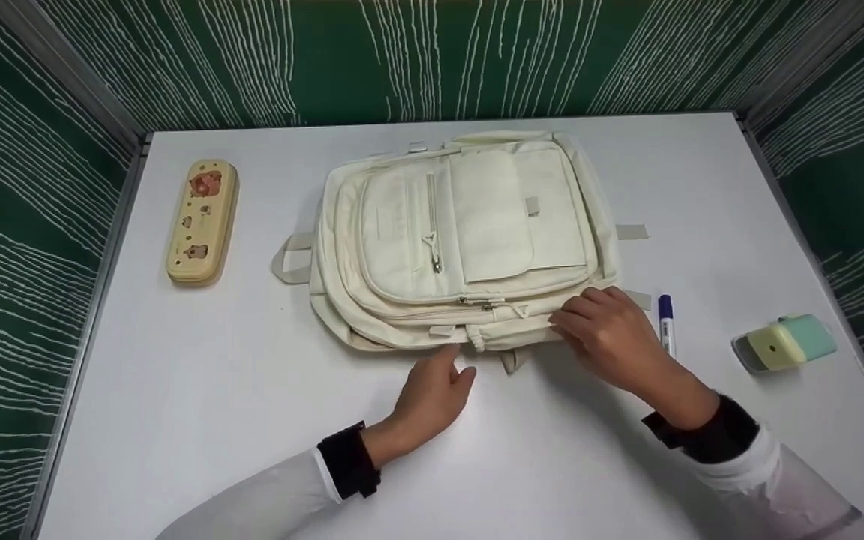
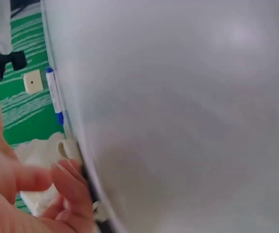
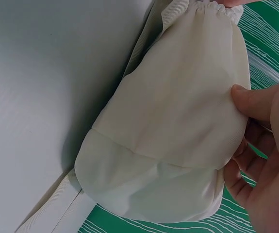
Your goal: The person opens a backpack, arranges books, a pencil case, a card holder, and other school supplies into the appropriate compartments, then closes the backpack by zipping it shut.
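A cream backpack (image 1: 409,240) lies flat on its back, its front flap and zippers facing up. My right hand (image 1: 606,337) pinches the fabric of its near side pocket, close to the bottom end. In the right wrist view, thumb and fingers of that hand (image 3: 270,131) grip the edge of the side pocket (image 3: 178,107). My left hand (image 1: 432,394) is at the pocket's gathered rim, index finger reaching to the bag's edge and thumb held apart. The left wrist view shows that hand (image 2: 37,194) with bent fingers and nothing between them.
A yellow pencil case (image 1: 203,221) with animal pictures lies at the left. To the right of the bag are a blue-capped marker (image 1: 666,326) and a yellow and mint-green box-like item (image 1: 784,343). Straps stick out from both ends of the bag over the white table (image 1: 252,390).
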`<state>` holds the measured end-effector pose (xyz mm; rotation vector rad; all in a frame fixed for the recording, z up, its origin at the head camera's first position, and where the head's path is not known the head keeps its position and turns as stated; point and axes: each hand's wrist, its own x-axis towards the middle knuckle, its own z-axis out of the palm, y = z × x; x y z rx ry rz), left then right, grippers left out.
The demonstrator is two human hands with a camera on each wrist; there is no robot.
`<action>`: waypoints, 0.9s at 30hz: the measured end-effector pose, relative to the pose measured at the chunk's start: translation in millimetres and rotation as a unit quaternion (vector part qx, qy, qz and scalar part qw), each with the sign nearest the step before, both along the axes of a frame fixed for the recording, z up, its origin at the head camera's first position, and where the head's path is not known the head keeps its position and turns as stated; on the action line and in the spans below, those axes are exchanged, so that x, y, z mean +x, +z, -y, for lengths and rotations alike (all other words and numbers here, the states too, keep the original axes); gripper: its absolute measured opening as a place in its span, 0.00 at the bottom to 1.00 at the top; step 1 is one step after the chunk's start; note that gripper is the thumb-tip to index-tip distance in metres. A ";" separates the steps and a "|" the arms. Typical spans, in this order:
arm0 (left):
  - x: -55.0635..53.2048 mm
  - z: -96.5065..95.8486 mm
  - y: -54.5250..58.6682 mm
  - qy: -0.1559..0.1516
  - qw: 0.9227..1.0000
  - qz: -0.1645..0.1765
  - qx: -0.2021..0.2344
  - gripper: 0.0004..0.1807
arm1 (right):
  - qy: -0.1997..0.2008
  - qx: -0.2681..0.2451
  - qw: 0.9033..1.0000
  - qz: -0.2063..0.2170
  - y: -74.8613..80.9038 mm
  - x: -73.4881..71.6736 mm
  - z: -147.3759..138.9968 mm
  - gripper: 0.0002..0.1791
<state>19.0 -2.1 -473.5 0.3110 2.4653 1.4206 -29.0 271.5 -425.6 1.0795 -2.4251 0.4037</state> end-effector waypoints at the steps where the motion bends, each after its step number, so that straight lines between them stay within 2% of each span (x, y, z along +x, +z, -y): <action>1: -0.5 -1.4 -1.3 0.020 0.997 0.040 0.059 0.21 | -0.002 0.000 1.000 0.001 -0.2 0.3 -0.1 0.13; 2: -0.6 -3.2 -2.5 0.043 0.989 0.080 0.117 0.21 | -0.003 0.000 1.000 0.001 -0.5 0.7 -0.2 0.13; 4: -1.2 -8.1 -4.2 0.090 0.962 0.144 0.212 0.19 | -0.003 -0.002 1.000 -0.002 -1.1 0.7 0.3 0.12; 6: -2.5 -12.4 -4.3 0.135 0.934 0.195 0.267 0.18 | -0.002 -0.004 1.000 -0.004 -2.1 0.3 1.3 0.13; 8: -5.2 -14.2 -4.3 0.166 0.917 0.213 0.294 0.13 | -0.001 -0.004 1.000 -0.006 -3.2 -0.4 2.6 0.13; 10: -7.2 -14.0 -5.5 0.187 0.911 0.216 0.298 0.11 | -0.001 -0.002 1.000 -0.005 -4.1 -1.0 3.4 0.14; 11: -7.7 -13.4 -6.5 0.192 0.911 0.211 0.298 0.11 | -0.002 -0.002 1.000 -0.003 -4.5 -1.1 3.4 0.14; 12: -7.5 -12.4 -7.4 0.191 0.915 0.202 0.292 0.11 | -0.003 -0.002 1.000 -0.002 -4.7 -1.1 3.3 0.14; 13: -7.0 -10.9 -8.2 0.185 0.923 0.188 0.279 0.11 | -0.003 -0.003 1.000 -0.002 -4.9 -1.0 2.9 0.14; 15: -5.4 -7.6 -10.0 0.158 0.946 0.147 0.240 0.12 | -0.003 -0.005 1.000 -0.002 -5.3 -0.7 1.8 0.14; 18: -3.9 -1.5 -9.5 0.097 0.982 0.061 0.148 0.12 | 0.000 -0.006 1.000 -0.005 -6.1 -0.6 0.1 0.14; 20: -5.0 2.7 -7.3 0.054 0.996 -0.003 0.077 0.15 | 0.001 -0.005 1.000 -0.006 -6.7 -0.8 -1.1 0.14; 21: -5.9 4.9 -5.7 0.035 0.998 -0.033 0.042 0.17 | 0.001 -0.003 1.000 -0.006 -7.1 -1.0 -1.7 0.14; 23: -7.4 9.2 -1.7 -0.002 0.995 -0.095 -0.028 0.21 | 0.001 0.000 1.000 -0.007 -7.8 -1.4 -2.8 0.13; 27: -9.6 17.3 6.0 -0.033 0.971 -0.198 -0.127 0.23 | 0.003 0.005 1.000 -0.008 -9.7 -2.3 -4.1 0.14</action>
